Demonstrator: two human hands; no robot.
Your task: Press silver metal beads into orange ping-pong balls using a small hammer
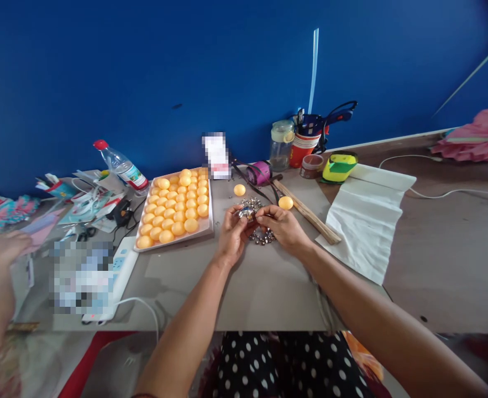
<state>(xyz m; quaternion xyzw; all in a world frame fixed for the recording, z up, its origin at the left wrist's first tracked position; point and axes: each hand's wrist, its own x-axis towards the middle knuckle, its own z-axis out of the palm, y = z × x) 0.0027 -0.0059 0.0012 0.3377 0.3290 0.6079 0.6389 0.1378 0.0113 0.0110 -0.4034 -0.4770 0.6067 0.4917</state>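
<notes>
In my left hand point(233, 235) is a shiny silver rounded piece point(247, 213), gripped between thumb and fingers. My right hand point(283, 224) is closed in a pinch at the right edge of that piece; whatever lies between its fingertips is too small to make out. Small silver beads point(263, 237) are scattered on the table just under and behind my hands. An orange ball point(286, 203) lies beside my right knuckles, and another orange ball point(239, 190) rests farther back. A wooden stick point(312, 215) lies at a slant to the right of my right hand.
Left of my hands stands a tray point(211, 221) of orange balls. Behind are a purple roll point(259, 173), a glass jar point(281, 149) and red cups point(304, 150). A white cloth point(363, 226) lies right, a power strip point(121, 265) left. Another person's hand point(3, 251) is far left.
</notes>
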